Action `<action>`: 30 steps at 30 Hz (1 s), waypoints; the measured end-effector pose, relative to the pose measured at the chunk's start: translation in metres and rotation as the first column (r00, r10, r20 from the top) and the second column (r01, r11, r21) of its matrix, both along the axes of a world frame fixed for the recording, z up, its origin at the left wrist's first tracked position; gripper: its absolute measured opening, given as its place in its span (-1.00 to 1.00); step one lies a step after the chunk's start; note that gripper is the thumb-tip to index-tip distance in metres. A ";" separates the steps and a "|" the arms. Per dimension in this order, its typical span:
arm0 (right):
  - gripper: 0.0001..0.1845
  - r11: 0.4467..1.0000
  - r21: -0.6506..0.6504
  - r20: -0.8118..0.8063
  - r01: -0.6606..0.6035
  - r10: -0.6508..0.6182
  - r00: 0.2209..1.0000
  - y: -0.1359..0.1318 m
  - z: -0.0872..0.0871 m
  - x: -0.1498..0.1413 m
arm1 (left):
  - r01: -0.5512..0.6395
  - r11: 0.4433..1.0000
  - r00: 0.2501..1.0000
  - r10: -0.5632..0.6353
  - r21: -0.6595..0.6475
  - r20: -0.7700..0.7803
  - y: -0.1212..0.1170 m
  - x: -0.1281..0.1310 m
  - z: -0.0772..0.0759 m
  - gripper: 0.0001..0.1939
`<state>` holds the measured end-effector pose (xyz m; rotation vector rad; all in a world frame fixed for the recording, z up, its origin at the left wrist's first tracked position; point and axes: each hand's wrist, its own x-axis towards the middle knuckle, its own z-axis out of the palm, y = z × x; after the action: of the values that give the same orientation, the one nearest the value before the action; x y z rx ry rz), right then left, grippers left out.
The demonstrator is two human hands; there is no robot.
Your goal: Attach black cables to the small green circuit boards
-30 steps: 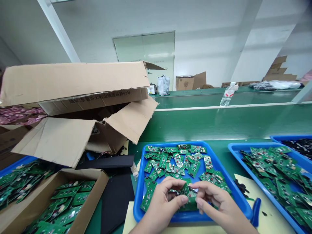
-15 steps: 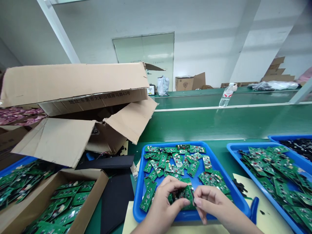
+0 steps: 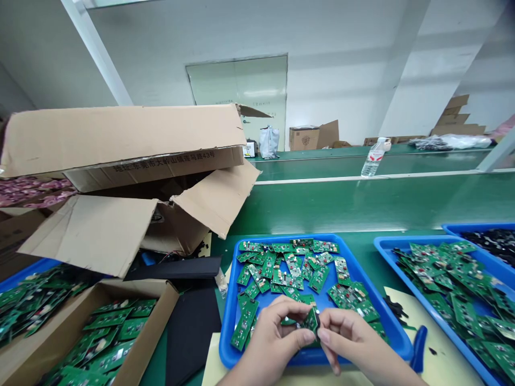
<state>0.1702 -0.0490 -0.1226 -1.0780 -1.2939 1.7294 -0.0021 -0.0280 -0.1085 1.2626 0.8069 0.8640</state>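
Note:
My left hand [image 3: 276, 335] pinches a small green circuit board [image 3: 310, 320] between thumb and fingers. The board is tilted, held over the near part of a blue tray [image 3: 229, 308]. At the board's right edge, my right hand [image 3: 348, 332] has thumb and fingertips closed on a small black piece [image 3: 318, 323], mostly covered by the fingers. Whether this piece is fixed to the board I cannot tell. Many loose circuit boards [image 3: 287, 277] lie in the tray beyond both hands.
Right of the tray are small black pieces [image 3: 396, 309], a blue handle [image 3: 419, 346] and another blue tray [image 3: 382, 247] of boards. On the left stand a cardboard box [image 3: 167, 300] of boards and a large open carton [image 3: 129, 128]. A water bottle [image 3: 374, 158] stands farther back.
The circuit board has turned in my fingers from facing me broadly to a narrower, slanted angle. My right hand has shifted slightly left, along with the black piece.

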 end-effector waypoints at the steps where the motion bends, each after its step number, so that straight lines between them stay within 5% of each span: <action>1: -0.52 1.000 -0.005 0.001 0.010 -0.010 1.000 -0.001 0.001 -0.001 | 0.002 1.000 1.000 -0.002 -0.004 0.000 0.000 0.000 -0.001 -0.63; 7: -0.52 1.000 0.022 -0.014 -0.001 0.002 1.000 -0.001 0.001 0.001 | -0.018 1.000 0.999 0.018 -0.010 -0.042 0.002 -0.002 -0.003 -0.65; 13: -0.52 1.000 0.016 -0.028 0.023 -0.022 0.999 -0.002 -0.004 0.003 | -0.061 0.987 0.975 0.091 0.147 -0.202 0.002 -0.004 0.001 -0.73; 21: -0.51 0.997 -0.080 -0.166 -0.022 0.009 0.986 -0.004 -0.006 -0.001 | 0.002 0.997 1.000 -0.003 -0.077 -0.013 0.001 0.000 -0.001 -0.66; 30: -0.50 0.994 -0.098 -0.161 -0.053 0.037 0.986 -0.003 -0.004 -0.002 | 0.016 0.995 1.000 -0.015 -0.093 0.013 0.001 0.001 -0.001 -0.59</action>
<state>0.1682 -0.0522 -0.1269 -0.9511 -1.1499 1.8922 -0.0011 -0.0269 -0.1090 1.1790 0.8177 0.8114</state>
